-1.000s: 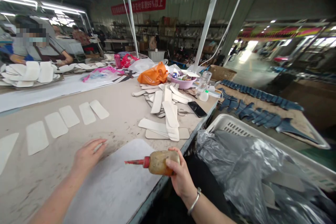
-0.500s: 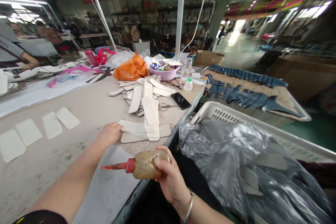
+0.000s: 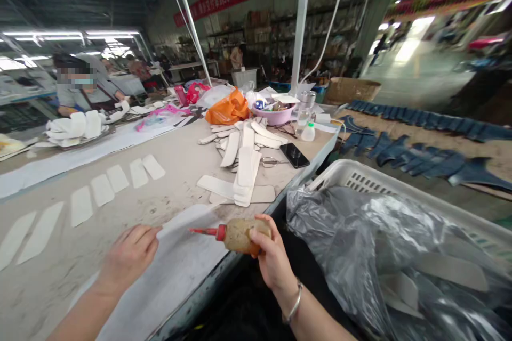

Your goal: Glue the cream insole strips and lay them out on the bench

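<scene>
In my right hand (image 3: 276,256) is a squeeze bottle (image 3: 242,235) of cloudy yellowish plastic with a red nozzle, lying sideways and pointing left. My left hand (image 3: 134,253) is over the left edge of a thin white sheet (image 3: 180,245). Its fingers are drawn together; whether they pinch the sheet or something small is unclear. Beyond the bottle, white elongated pieces (image 3: 244,173) lie stacked across other flat pieces. Left of these, a spaced row of white pieces (image 3: 103,189) lies on the table (image 3: 176,170).
Behind the stack are scissors (image 3: 272,161), a phone (image 3: 295,155), a purple basin (image 3: 276,115) and an orange bag (image 3: 228,108). A white crate (image 3: 340,170) with grey plastic (image 3: 340,229) stands right. Across the table, a co-worker (image 3: 86,88) handles white pieces.
My left hand has come away from the flat white pieces, back and left to the sheet. The right hand keeps the bottle. The view has turned left, showing more of the row.
</scene>
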Action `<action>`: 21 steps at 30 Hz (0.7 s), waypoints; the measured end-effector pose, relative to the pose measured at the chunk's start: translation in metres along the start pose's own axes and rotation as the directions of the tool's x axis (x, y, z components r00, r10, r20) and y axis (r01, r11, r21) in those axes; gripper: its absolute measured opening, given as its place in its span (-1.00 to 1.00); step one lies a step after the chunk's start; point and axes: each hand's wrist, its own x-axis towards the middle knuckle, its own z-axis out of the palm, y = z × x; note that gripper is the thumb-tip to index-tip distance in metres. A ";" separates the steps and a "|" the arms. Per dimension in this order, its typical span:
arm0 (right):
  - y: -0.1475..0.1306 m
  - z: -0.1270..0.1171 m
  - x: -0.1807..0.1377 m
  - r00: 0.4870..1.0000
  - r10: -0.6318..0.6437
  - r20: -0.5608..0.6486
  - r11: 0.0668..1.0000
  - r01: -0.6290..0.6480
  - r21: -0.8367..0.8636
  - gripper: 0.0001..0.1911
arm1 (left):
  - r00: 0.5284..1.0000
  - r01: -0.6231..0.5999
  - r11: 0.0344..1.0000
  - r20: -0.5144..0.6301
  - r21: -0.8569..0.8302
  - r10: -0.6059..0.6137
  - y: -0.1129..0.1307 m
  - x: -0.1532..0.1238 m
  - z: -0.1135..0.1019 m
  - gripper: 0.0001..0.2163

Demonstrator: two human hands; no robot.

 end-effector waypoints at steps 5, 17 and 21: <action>0.014 0.005 -0.002 0.999 -0.024 0.028 0.996 0.026 -0.087 -0.48 | 0.995 -0.007 1.000 -0.103 -0.024 0.004 0.030 -0.108 -0.032 -0.81; 0.022 0.061 0.006 0.975 0.116 0.192 0.962 -0.063 -0.264 -0.39 | 0.943 0.273 0.930 -0.122 -0.245 -0.309 0.061 -0.137 -0.025 -0.80; 0.026 0.067 0.017 0.971 0.187 0.145 0.958 -0.148 -0.246 -0.34 | 0.923 0.307 0.922 -0.160 -0.237 -0.349 0.058 -0.143 -0.017 -0.80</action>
